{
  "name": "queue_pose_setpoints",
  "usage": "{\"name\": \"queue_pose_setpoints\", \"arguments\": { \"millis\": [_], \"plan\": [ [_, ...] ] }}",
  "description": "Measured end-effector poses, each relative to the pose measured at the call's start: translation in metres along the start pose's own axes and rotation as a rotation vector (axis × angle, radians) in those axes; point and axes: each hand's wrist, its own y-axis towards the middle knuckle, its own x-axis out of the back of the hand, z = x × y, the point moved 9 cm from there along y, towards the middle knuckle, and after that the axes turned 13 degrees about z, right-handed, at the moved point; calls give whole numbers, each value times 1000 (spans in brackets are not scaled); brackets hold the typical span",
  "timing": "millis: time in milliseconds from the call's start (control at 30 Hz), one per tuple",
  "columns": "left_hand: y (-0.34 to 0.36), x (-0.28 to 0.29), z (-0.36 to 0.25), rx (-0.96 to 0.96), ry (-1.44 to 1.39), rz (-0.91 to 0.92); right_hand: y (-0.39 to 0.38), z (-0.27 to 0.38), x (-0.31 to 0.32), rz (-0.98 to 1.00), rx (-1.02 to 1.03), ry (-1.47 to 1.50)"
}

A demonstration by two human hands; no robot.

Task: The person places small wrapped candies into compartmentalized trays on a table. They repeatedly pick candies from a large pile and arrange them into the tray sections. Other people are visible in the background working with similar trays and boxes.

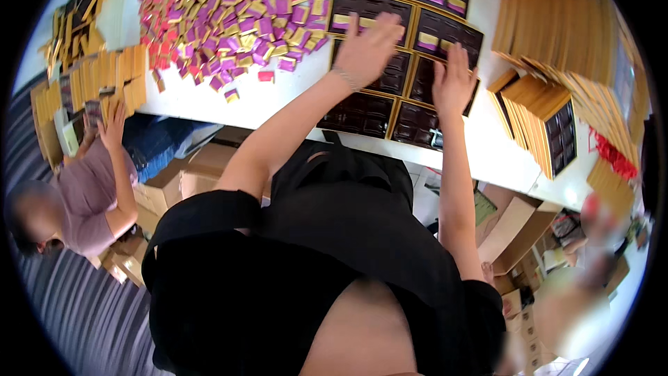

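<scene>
My left hand [367, 49] is over a dark compartmented tray with a gold edge [374, 3], its thumb and fingers apart beside small gold-and-purple wrapped pieces [341, 21] set in it. My right hand [454, 83] reaches onto the right column of trays [470, 38], fingers stretched near the pieces [429, 40] in that tray; nothing shows in its grasp. More trays [358, 115] lie in two columns beneath and beyond both hands. A loose spread of pink, purple and gold pieces [236, 10] covers the table to my left.
Stacks of gold-edged trays [550, 35] stand right and left [104, 73] on the white table [174, 101]. A co-worker [90, 195] works at my left; another person [567, 292] is at lower right. Cardboard boxes [167, 188] sit below the table.
</scene>
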Motion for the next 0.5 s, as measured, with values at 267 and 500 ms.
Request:
{"name": "queue_pose_setpoints", "arguments": {
  "millis": [267,500],
  "plan": [
    [-85,11,161,261,-45,-76,46,197,-17,37,603,284],
    [-88,12,172,216,-196,-225,78,266,-72,183,592,-196]
  ]
}}
